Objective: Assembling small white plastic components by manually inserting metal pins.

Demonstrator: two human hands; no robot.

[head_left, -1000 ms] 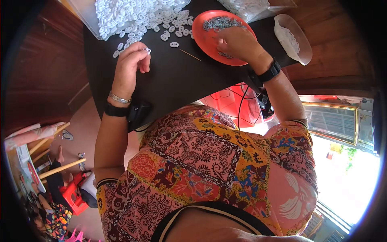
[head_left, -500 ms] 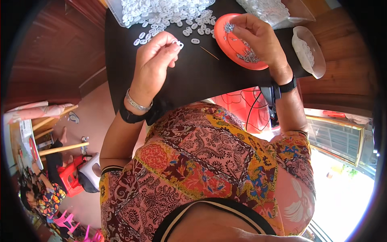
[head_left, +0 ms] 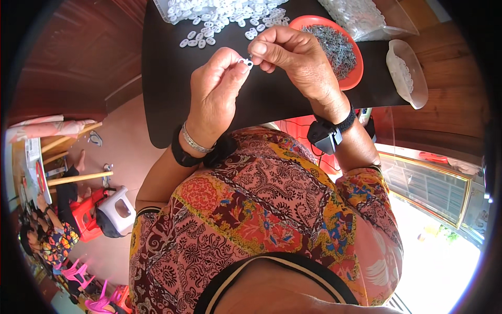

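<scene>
My left hand [head_left: 212,97] pinches a small white oval plastic piece with two holes [head_left: 247,63] between thumb and fingertips, above the dark table. Right beside it, my right hand [head_left: 300,60] is closed in a pinch, thumb against forefinger. A tiny grey metal piece shows at its fingertips, close to the white piece; whether the two touch I cannot tell. Partly behind my right hand lies an orange plate [head_left: 357,75] holding a heap of small grey metal pieces [head_left: 337,49]. Many loose white oval pieces [head_left: 201,39] are scattered beyond my left hand.
At the far edge, a clear tray [head_left: 163,11] overflows with white pieces. A clear bag of white pieces [head_left: 355,18] lies behind the plate. A translucent scoop-shaped container [head_left: 419,89] stands at the table's right end. Stools [head_left: 116,212] and another person [head_left: 55,243] are at the lower left.
My right hand has left the orange plate and come leftward to the white piece, with a tiny metal piece in its pinch. My left hand keeps its hold; the plate's heap is less covered.
</scene>
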